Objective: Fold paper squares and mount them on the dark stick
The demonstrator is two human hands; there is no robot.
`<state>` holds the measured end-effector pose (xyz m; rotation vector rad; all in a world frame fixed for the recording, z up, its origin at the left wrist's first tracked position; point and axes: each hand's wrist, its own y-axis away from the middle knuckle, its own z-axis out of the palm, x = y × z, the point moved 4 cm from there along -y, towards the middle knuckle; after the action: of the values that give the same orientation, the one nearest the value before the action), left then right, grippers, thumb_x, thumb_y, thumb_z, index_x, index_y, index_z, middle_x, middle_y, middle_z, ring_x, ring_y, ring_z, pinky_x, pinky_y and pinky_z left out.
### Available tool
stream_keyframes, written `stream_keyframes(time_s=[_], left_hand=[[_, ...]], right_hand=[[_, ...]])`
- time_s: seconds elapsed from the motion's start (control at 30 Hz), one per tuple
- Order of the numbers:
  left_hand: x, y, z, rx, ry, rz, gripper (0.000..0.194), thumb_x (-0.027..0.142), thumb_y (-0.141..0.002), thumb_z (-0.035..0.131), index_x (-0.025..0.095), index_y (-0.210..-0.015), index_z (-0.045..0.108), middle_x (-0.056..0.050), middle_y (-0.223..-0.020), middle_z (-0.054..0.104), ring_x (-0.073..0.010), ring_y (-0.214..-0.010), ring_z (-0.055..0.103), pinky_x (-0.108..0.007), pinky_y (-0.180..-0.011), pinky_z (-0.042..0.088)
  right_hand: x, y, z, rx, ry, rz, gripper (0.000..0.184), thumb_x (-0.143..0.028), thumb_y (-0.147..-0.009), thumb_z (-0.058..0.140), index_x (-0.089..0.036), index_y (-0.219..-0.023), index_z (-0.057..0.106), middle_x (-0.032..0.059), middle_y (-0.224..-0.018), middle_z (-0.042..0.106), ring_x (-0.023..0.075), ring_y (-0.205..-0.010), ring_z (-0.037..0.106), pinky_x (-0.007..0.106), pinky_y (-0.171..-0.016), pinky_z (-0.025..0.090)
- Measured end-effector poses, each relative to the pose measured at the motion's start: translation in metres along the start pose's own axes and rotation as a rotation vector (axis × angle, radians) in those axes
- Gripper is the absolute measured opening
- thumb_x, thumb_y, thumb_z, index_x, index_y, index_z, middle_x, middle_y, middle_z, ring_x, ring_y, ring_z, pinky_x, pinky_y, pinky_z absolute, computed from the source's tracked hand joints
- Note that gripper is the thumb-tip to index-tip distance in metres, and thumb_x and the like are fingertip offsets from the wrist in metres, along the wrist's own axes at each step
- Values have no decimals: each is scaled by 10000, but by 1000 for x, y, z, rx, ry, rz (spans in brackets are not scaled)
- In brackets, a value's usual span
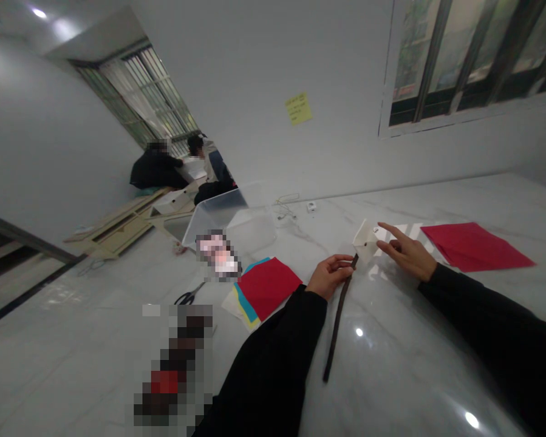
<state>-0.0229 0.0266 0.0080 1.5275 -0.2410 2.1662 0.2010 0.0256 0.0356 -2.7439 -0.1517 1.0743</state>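
"When you looked, what did the left hand (330, 276) hold?"

"It pinched a dark strip (339, 318) on the marble tabletop (436, 200). A folded white paper (366, 241) sat just beside the open right hand (407, 252); one careless tug could have toppled it."

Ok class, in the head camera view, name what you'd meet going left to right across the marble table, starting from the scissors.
Scissors → coloured paper stack → left hand → white folded paper → right hand → red paper
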Motion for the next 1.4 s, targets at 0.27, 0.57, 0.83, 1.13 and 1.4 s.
stream_keyframes(time_s=[0.27,0.57,0.83,1.13,1.4], left_hand=[[0,0,0,8,20,-5,490,275,-553,883,145,-989,702,-54,-844,695,-155,-783,616,-293,-779,430],[1,-2,-5,131,84,43,447,262,-573,862,154,-970,688,-37,-859,685,-107,-705,584,-263,-729,421],[2,-5,-6,90,85,40,439,259,-591,862,152,-980,689,-38,-870,694,-95,-691,585,-235,-691,425],[5,-4,-3,44,14,47,425,272,-607,860,152,-981,698,-47,-874,695,-112,-737,603,-240,-714,436],[6,-5,-5,91,39,43,439,271,-593,865,159,-981,694,-40,-874,694,-105,-727,600,-233,-713,437]], right_hand=[[4,-2,5,-29,57,-31,576,-620,-916,380,-202,-1214,640,14,-639,635,189,-560,578,295,-566,414],[9,-3,9,-208,20,69,740,-717,-901,267,-199,-521,634,20,-464,518,173,-492,521,313,-579,378],[6,-6,5,-83,4,21,588,-668,-910,331,-215,-788,686,7,-583,593,184,-572,568,291,-588,372],[5,-5,-2,12,-97,103,648,-684,-887,382,-196,-1240,619,-26,-539,561,179,-526,547,289,-563,377],[7,-7,14,-284,-109,100,697,-731,-868,332,-185,-527,601,2,-467,482,139,-474,456,284,-533,324]])
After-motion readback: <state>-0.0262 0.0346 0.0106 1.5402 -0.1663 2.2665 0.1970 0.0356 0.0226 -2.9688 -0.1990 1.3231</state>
